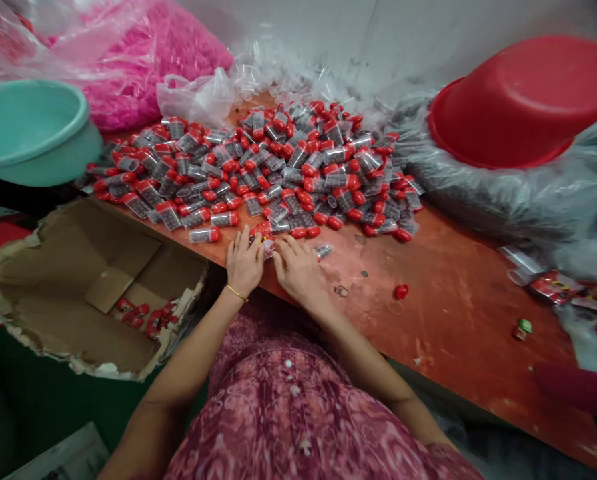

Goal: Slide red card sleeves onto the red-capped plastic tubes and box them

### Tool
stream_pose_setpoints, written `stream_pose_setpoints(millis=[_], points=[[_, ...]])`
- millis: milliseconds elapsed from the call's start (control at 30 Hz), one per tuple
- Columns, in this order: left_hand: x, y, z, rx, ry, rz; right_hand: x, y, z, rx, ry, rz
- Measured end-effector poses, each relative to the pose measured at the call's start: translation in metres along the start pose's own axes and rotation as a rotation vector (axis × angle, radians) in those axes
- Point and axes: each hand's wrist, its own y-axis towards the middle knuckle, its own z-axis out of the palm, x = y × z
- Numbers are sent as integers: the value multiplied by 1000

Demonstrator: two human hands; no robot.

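Observation:
At the table's front edge, my left hand [245, 265] and my right hand [299, 268] meet around a small printed packet [265, 241] in red and yellow with a clear part. The fingers of both hands are bent in on it from either side, and they cover much of it. Just beyond lies a wide heap of small clear tubes [225, 219] with red rounded caps and dark contents. One loose clear tube [323, 251] rests beside my right fingers.
Below on the left stands a torn cardboard box [53, 300] with several red packets [134, 313] inside. A teal basin [33, 157], a pink-filled plastic bag [143, 60] and an upturned red tub [518, 100] surround the heap. A red cap [401, 291] lies on the orange-red table [458, 320].

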Motion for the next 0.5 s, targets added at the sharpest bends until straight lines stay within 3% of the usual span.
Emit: stream_pose_setpoints(millis=[133,267,400,500], points=[[-14,-5,10,-61,88,-130,7,28,15,129,18,203],[-22,-4,13,-90,117,-197,0,46,21,169,74,225],[-22,3,13,-93,106,-255,-9,53,28,30,189,180],[-19,5,16,-124,47,-262,-16,54,35,-135,446,136]])
